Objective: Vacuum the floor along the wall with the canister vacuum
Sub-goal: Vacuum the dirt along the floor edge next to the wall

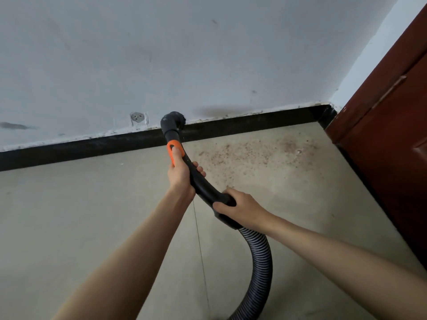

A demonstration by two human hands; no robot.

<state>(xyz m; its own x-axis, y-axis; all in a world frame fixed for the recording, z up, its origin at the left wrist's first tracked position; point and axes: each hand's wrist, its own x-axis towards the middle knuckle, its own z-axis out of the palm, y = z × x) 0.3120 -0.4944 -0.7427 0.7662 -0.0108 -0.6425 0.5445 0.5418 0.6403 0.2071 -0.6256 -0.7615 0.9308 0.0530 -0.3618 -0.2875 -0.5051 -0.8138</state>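
A black curved vacuum handle (203, 185) with an orange collar (172, 146) runs from my hands up to a round brush nozzle (172, 120). The nozzle sits against the top of the black skirting board (254, 120) where it meets the white wall (208, 54). My left hand (182, 173) grips the handle just below the orange collar, thumb lying on the collar. My right hand (238, 207) grips the handle's lower end, where the ribbed grey-black hose (258, 262) begins and curves down out of view. The canister is not visible.
Reddish-brown dust and crumbs (249, 153) are scattered over the beige floor (92, 215) right of the nozzle, toward the corner. A dark red wooden door or cabinet (392, 135) fills the right side. A round wall fitting (138, 117) sits left of the nozzle.
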